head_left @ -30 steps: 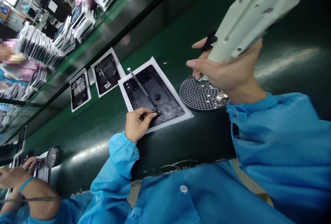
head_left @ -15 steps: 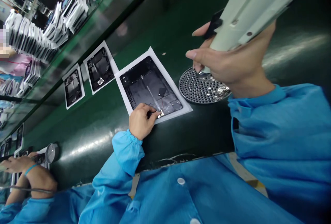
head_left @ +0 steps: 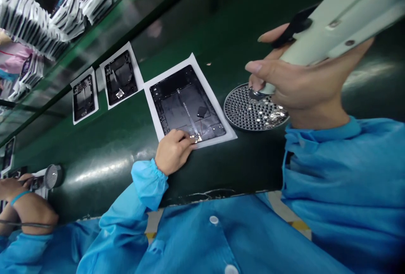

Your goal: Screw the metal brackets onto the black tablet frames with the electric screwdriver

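My right hand (head_left: 308, 86) is wrapped round a pale electric screwdriver (head_left: 344, 20) with a black lever. Its lower end points down over a round, perforated metal dish (head_left: 238, 111), where small shiny screws (head_left: 274, 118) lie at the right side. My left hand (head_left: 174, 151) is closed, its fingertips at the lower edge of an opened black tablet housing (head_left: 172, 107). Beside those fingertips is a small shiny part (head_left: 198, 138) inside the housing. Whether the fingers pinch a small piece is hidden. A white sheet (head_left: 226, 136) lies under the housing.
Two more opened tablets (head_left: 119, 77) (head_left: 84, 99) lie on white sheets farther left on the green bench (head_left: 107, 147). Stacks of white-wrapped units (head_left: 28, 16) stand beyond the bench's raised edge. A co-worker's hands (head_left: 15, 189) are at the lower left, near another round dish (head_left: 53, 176).
The view has shifted a little. My right hand and the screwdriver have moved slightly right, still over the dish. My left thumb has slid down from the shiny part to the housing's lower edge.
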`<state>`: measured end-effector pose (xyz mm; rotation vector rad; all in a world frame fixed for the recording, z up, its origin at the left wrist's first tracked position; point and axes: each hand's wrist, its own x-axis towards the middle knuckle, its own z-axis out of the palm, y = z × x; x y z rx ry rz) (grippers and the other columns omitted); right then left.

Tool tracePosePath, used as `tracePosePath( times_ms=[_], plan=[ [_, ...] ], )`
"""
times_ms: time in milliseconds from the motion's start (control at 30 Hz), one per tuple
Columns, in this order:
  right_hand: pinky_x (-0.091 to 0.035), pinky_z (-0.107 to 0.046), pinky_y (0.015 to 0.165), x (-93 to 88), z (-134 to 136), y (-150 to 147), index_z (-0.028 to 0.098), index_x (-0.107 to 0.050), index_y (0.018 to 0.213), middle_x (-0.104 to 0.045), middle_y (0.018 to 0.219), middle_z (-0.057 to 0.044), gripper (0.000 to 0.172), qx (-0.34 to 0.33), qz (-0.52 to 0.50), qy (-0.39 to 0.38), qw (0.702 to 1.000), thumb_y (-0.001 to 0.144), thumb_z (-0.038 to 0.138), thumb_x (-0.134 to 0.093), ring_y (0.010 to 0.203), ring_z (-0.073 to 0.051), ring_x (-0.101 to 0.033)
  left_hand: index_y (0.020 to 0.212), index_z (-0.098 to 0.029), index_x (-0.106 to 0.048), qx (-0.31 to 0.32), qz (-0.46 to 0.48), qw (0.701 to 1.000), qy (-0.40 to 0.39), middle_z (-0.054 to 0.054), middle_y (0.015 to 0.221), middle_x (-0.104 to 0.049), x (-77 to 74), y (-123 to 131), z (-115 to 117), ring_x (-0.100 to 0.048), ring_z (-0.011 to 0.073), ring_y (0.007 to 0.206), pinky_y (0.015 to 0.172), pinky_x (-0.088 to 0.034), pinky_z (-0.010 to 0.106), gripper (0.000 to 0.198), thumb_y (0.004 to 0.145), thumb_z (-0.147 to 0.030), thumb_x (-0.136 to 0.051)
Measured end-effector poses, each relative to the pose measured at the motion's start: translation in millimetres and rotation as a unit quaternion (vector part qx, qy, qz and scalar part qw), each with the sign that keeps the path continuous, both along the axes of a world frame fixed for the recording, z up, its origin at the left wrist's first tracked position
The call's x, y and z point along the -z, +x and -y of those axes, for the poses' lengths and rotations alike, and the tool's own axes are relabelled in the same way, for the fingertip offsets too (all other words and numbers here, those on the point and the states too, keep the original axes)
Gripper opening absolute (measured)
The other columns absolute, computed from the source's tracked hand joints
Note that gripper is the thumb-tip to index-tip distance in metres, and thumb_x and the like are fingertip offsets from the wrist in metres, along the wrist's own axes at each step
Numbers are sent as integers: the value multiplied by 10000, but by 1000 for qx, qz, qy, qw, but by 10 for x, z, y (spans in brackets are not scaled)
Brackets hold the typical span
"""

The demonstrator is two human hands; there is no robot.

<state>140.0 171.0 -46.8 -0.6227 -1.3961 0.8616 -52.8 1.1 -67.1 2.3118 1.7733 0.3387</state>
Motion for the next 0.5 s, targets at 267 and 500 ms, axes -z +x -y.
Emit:
tracePosePath(
  times_ms=[267,500],
  plan=[
    [-449,-273,391,-90,345,-270,166,-649,912,-566,483,62,257,-115,-21,-68,991,691,156,-779,374,-101,-524,1036,-233,-710,20,-30,993,110,88,1179,-623,214,-87,-173,-490,267,1221,957,-406,445,241,938,-222,-491],
    [-549,-330,571,-13,529,-623,210,-629,891,-606,590,39,256,-137,49,-122,982,688,221,-784,526,-139,-586,1013,-231,-713,8,30,992,123,72,1100,-634,333,-78,-256,-513,242,1187,1037,-357,473,264,949,-217,-458]
  ],
)
